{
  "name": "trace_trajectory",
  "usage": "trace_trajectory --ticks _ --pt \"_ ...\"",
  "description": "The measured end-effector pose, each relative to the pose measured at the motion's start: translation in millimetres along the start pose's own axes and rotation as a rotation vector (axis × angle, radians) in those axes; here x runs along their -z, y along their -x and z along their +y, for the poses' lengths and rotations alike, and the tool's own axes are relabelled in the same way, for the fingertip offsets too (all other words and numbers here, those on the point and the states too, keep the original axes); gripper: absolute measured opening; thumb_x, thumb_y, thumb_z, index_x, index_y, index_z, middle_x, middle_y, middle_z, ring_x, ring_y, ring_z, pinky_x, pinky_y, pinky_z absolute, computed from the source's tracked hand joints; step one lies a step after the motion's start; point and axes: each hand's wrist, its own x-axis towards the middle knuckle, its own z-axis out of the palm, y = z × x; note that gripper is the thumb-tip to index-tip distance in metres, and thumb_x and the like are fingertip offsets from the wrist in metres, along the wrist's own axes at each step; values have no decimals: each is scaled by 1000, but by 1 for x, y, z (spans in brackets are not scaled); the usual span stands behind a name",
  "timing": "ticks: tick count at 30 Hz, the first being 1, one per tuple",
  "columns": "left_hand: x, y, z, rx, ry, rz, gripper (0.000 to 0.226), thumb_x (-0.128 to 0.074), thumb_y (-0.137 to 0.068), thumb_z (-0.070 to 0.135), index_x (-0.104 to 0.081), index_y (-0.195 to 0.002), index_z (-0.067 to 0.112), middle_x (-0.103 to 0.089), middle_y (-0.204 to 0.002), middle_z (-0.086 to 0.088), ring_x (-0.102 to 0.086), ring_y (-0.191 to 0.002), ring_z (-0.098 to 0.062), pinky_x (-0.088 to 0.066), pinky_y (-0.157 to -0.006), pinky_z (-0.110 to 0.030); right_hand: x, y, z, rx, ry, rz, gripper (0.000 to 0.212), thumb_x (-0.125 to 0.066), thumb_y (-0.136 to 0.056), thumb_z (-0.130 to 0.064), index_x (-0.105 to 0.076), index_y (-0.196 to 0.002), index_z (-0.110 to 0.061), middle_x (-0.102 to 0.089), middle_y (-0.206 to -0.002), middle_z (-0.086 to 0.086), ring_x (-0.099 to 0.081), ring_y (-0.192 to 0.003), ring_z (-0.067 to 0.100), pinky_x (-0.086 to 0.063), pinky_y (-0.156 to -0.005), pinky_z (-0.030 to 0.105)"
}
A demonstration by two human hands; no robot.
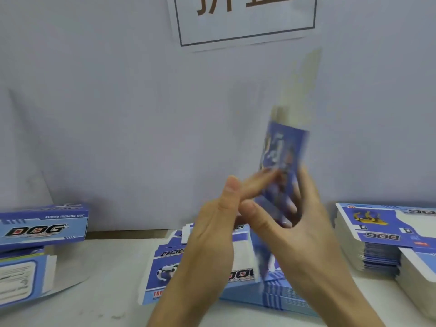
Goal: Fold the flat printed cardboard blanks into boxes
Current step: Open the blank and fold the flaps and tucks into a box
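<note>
We hold one blue printed blank upright in front of us, above the table, its plain pale flaps pointing up toward the wall; it is blurred, so we cannot tell how far it is folded. Our right hand grips its lower part, fingers curled round the far face and thumb across the near one. Our left hand lies against its left side with fingers straight, tips touching the print. Below the hands a loose pile of flat blanks rests on the table. A thick stack of blanks sits at the right edge. At the left stand folded boxes marked DOG. A paper sign hangs on the wall behind
</note>
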Motion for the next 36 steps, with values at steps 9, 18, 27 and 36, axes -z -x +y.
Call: trace_trajectory --ticks 9,18,27,36 --pt "18 -8 -2 -88 -159 353 70 -72 -70 54 -43 -132 43 -59 -109 43 -51 -100 29 -43 -72 3 22 1 6 -189 11 27 38 -71 -62 -46 -64 -96 -30 -76 -81 -17 -74 -73 4 -53 -52 14" --pt "17 -7 -16 24 -105 206 75 -80 -73 38 -44 -139 32 -71 -118 11 -72 -103 -12 -62 -80 -31 18 0 22 -274 -40 -116 102 -85 -68 -50 -21 -147 -54 -72 -114 -19 -73 -99 10 -63 -78 31" --pt "11 -8 -24 68 10 139 77 -90 -71 34 -45 -133 36 -71 -118 9 -72 -104 -16 -62 -78 -31 33 -4 22 -52 1 64 88 -73 -68 -44 -30 -142 -61 -72 -101 -23 -73 -88 -1 -55 -58 12" --pt "8 -10 -16 -85 -10 316 70 -75 -68 47 -41 -128 58 -69 -112 22 -72 -100 -7 -61 -63 -25 27 0 25 -5 -6 -77 89 -73 -74 -37 -24 -144 -64 -68 -112 -30 -70 -100 -1 -54 -70 9"
